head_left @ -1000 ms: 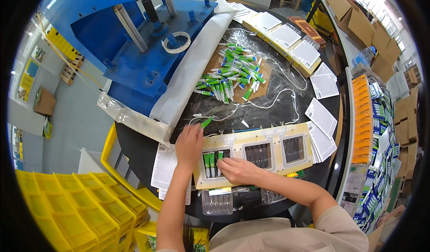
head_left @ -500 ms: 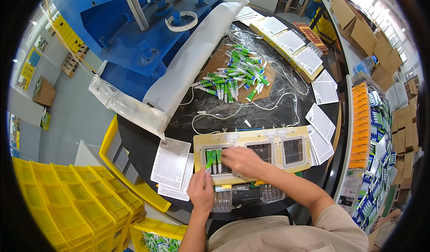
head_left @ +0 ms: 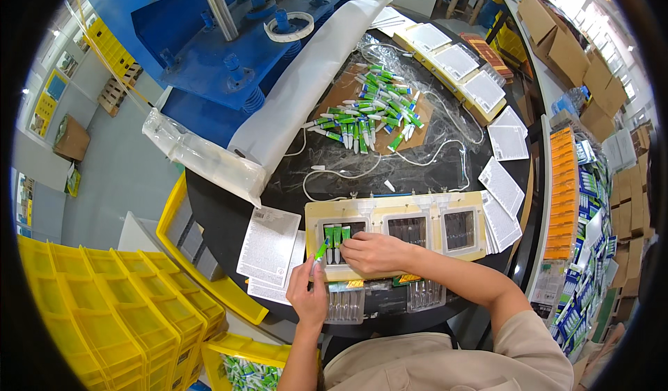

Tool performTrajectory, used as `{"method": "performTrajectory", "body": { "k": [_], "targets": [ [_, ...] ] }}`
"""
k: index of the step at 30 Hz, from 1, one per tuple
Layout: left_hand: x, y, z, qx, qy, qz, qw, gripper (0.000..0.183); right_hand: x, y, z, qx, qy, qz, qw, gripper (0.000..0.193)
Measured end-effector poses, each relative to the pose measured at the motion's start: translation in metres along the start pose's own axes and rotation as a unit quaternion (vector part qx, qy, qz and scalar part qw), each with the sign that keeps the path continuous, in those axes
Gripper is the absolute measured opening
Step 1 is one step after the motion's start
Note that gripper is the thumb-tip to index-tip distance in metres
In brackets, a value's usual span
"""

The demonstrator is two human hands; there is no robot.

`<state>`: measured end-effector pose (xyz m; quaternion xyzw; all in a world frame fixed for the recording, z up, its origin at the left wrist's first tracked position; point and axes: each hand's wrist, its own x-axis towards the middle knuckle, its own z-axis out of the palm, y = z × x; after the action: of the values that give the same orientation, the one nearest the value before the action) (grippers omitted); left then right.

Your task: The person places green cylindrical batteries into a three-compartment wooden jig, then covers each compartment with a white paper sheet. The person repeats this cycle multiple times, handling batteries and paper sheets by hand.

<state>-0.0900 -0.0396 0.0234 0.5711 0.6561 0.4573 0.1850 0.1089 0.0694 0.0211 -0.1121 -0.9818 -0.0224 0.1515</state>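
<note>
My left hand (head_left: 307, 293) pinches a small green-and-white tube (head_left: 321, 251) with a pointed cap, tilted by the left end of a cream-yellow tray fixture (head_left: 431, 205). In the fixture's left window, slim green-and-white tubes (head_left: 337, 235) lie side by side in a clear blister. My right hand (head_left: 376, 252) reaches over that window, fingers closed at the rightmost tube and covering its lower part. The fixture's middle window (head_left: 407, 234) and right window (head_left: 460, 230) hold clear blisters without tubes.
Beyond the fixture, a heap of tubes (head_left: 379, 109) lies on cardboard, with a white cord around it. Printed cards (head_left: 270, 246) flank the fixture. A second fixture (head_left: 452, 64) with cards stands far right. A blue press (head_left: 209, 64) rises at left; yellow crates (head_left: 104, 307) stand below.
My right hand has shifted slightly within the left window, showing another tube there. My left hand and its tube have moved slightly left. The whole view has shifted a little.
</note>
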Motion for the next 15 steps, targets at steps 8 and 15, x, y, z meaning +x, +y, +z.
{"method": "performTrajectory", "body": {
  "k": [8,15],
  "targets": [
    [-0.005,0.01,0.013,0.01,-0.01,0.075,0.997,0.026,-0.012,0.065,-0.007,-0.013,0.207,0.19,0.96,0.021],
    [-0.007,0.007,0.056,0.15,-0.019,0.233,0.961,0.03,0.022,0.191,0.045,0.013,0.109,0.577,0.809,0.025]
  ]
}}
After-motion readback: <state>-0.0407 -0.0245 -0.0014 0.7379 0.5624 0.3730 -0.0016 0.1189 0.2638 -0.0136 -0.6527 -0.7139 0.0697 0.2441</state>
